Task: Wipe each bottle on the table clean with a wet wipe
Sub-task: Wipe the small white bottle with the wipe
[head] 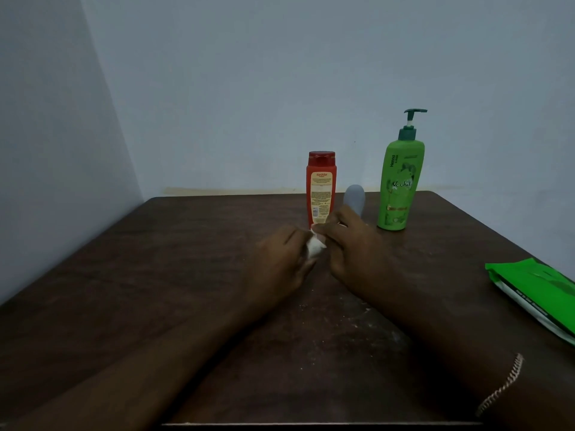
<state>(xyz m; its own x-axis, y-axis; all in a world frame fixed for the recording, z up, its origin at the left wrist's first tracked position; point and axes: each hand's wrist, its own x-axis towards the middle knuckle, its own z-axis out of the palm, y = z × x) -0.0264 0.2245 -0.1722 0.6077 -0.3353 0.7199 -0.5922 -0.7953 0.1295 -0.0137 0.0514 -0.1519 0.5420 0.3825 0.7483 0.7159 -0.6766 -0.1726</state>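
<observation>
A red bottle (321, 188) with a red cap stands upright at the back middle of the dark wooden table (155, 275). To its right stands a tall green pump bottle (399, 185). Between them a small grey bottle (354, 197) sticks up behind my right hand (351, 250), whose curled fingers seem to grip its lower part, which is hidden. My left hand (280, 262) pinches a crumpled white wet wipe (315, 246) and holds it against the fingers of my right hand, just in front of the red bottle.
A green wet wipe pack (535, 290) lies flat at the table's right edge. Pale walls close off the back and left. Small crumbs (326, 309) dot the wood near my forearms.
</observation>
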